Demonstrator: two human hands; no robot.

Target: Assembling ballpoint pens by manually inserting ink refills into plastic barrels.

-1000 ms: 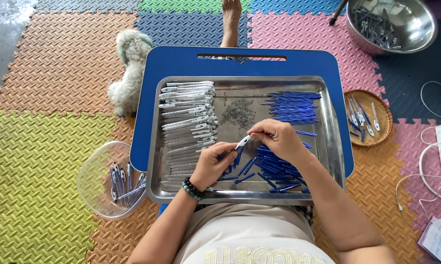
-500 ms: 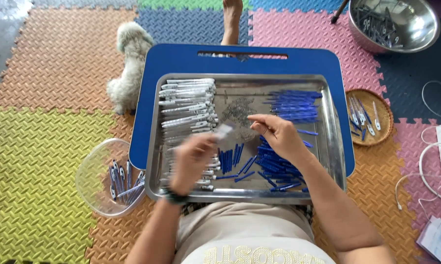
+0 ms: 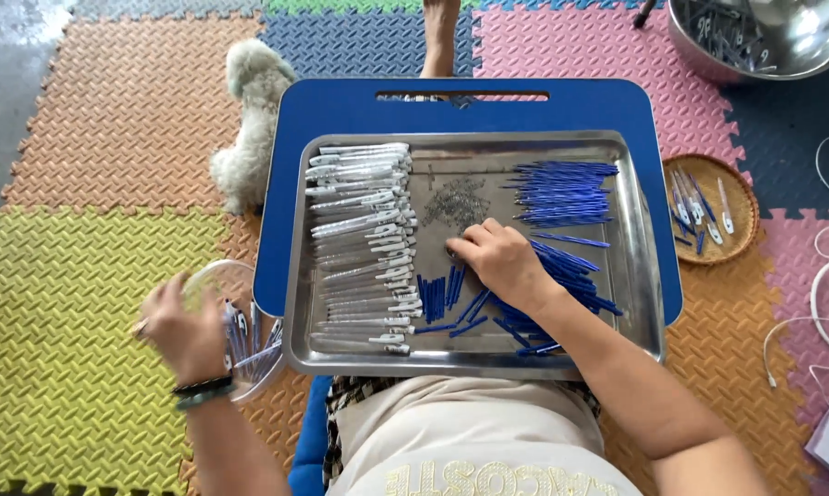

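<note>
Colourful foam floor mats everywhere, with a blue lap table carrying a steel tray (white barrels left, blue refills right, so each sort is easy to grab). Right hand rests fingers-down by the little spring pile; can't tell if it's pinching one. Left hand, half a second ago over the tray, is now out at the clear plastic bowl, blurred, grip unclear.

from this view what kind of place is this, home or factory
Probably a home floor used for piecework, not a factory: bright foam mats cover the floor, a small white dog lies beside the blue lap table, and pen parts fill a metal tray.
</note>
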